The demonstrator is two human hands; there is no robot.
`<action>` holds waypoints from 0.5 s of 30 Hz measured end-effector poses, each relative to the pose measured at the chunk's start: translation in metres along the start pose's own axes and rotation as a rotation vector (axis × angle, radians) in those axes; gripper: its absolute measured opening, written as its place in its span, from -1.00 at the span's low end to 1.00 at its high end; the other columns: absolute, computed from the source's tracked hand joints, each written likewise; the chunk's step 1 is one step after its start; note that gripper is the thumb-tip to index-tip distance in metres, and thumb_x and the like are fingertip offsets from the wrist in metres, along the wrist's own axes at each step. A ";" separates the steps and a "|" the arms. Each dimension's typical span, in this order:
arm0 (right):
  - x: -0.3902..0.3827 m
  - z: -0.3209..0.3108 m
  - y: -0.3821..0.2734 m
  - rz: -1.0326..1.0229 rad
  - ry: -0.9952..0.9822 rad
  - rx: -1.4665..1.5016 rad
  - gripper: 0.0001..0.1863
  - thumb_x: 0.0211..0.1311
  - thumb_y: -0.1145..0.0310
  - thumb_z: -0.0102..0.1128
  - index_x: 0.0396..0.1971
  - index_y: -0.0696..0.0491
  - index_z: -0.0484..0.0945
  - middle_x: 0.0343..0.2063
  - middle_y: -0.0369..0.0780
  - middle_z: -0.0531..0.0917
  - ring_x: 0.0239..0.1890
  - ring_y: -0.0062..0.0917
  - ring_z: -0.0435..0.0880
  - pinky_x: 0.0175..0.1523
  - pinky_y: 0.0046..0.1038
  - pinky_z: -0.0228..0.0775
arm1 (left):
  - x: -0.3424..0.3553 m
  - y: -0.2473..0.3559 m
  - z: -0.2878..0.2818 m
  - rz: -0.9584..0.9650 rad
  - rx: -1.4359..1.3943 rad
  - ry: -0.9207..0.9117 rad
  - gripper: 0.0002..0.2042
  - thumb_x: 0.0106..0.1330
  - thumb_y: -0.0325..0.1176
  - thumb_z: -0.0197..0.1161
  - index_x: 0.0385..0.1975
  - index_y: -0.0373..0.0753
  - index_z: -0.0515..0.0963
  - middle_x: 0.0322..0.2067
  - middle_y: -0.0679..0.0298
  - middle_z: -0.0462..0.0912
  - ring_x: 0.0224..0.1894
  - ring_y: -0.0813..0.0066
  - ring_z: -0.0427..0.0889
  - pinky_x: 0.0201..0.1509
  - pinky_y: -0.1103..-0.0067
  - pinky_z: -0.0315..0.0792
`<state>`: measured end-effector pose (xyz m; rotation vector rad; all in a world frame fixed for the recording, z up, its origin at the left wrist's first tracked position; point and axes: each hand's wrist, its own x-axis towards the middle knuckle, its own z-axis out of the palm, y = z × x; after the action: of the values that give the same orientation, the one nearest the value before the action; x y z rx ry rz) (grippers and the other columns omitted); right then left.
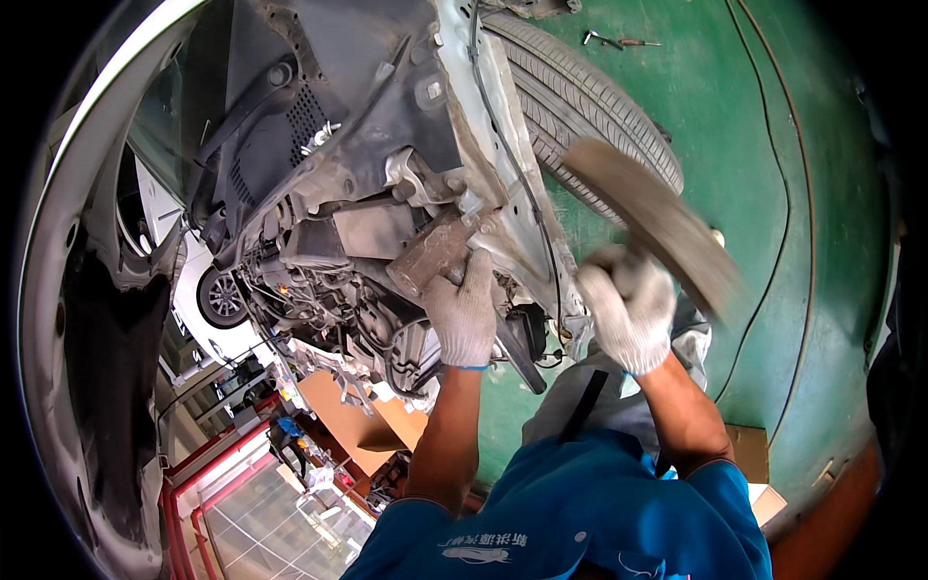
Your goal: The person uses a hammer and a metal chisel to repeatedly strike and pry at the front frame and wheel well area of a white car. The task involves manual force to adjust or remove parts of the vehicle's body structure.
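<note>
Head view: beside the car's body panel [483, 145], the right hand [633, 309] is clenching a blurred tool [652, 217]; the left hand [462, 314] is clasping a metal cylinder [427, 255] at the panel; a straying swing could be crushing the left fingers.

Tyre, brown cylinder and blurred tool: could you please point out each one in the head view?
Tyre [601, 101]: head view, on its tread.
Brown cylinder [434, 251]: head view, on its side.
Blurred tool [653, 220]: head view, on its long body.
</note>
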<state>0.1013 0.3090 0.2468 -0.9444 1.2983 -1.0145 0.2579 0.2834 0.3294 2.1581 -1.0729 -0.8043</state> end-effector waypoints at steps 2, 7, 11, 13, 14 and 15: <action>0.001 0.007 0.003 0.018 -0.090 -0.134 -0.78 0.37 0.32 0.36 -0.20 0.20 0.69 -0.51 -0.10 0.69 -0.50 -0.37 0.64 -0.32 -0.31 0.49 | -0.001 0.000 0.000 -0.014 -0.025 0.038 -0.75 0.49 -0.32 0.32 -0.40 -0.37 0.63 -0.63 0.34 0.57 -0.64 0.61 0.52 -0.58 0.51 0.38; 0.003 0.009 0.001 -0.003 -0.143 -0.234 -0.64 0.39 0.21 0.40 -0.04 0.19 0.67 -0.44 0.01 0.74 -0.39 -0.18 0.75 -0.25 -0.20 0.58 | 0.000 -0.001 -0.002 -0.138 0.042 -0.024 -0.71 0.49 -0.29 0.33 -0.47 -0.35 0.63 -0.65 0.34 0.58 -0.66 0.61 0.51 -0.58 0.51 0.37; -0.002 -0.007 -0.008 -0.265 -0.042 -0.007 -0.71 0.44 0.18 0.36 -0.23 0.14 0.72 -0.52 -0.19 0.71 -0.48 -0.36 0.66 -0.23 -0.28 0.56 | 0.003 -0.010 -0.002 -0.020 -0.041 -0.014 -0.69 0.47 -0.24 0.37 -0.45 -0.36 0.63 -0.63 0.33 0.60 -0.67 0.61 0.50 -0.60 0.51 0.35; 0.001 -0.006 -0.011 -0.130 -0.137 0.034 -0.73 0.47 0.22 0.32 -0.19 0.16 0.71 -0.51 -0.20 0.72 -0.47 -0.41 0.67 -0.23 -0.29 0.56 | 0.005 -0.015 -0.001 -0.049 -0.086 0.005 -0.69 0.47 -0.24 0.37 -0.45 -0.37 0.63 -0.63 0.34 0.60 -0.67 0.60 0.51 -0.60 0.51 0.35; 0.001 -0.005 -0.011 0.049 -0.230 0.001 -0.73 0.48 0.23 0.31 -0.14 0.17 0.70 -0.48 -0.19 0.73 -0.43 -0.42 0.69 -0.20 -0.29 0.57 | 0.003 -0.017 -0.003 -0.047 -0.076 0.000 -0.70 0.47 -0.25 0.37 -0.43 -0.37 0.64 -0.63 0.34 0.60 -0.67 0.60 0.51 -0.60 0.51 0.36; 0.007 0.004 -0.009 0.098 -0.301 -0.255 -0.71 0.50 0.23 0.29 -0.09 0.19 0.68 -0.46 -0.20 0.74 -0.39 -0.44 0.70 -0.16 -0.31 0.57 | 0.003 -0.019 -0.004 -0.080 -0.063 -0.003 -0.71 0.47 -0.25 0.36 -0.42 -0.37 0.64 -0.64 0.35 0.59 -0.66 0.60 0.51 -0.60 0.51 0.36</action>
<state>0.1046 0.2997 0.2535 -1.1658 1.2218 -0.6117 0.2709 0.2915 0.3176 2.1588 -0.9548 -0.8672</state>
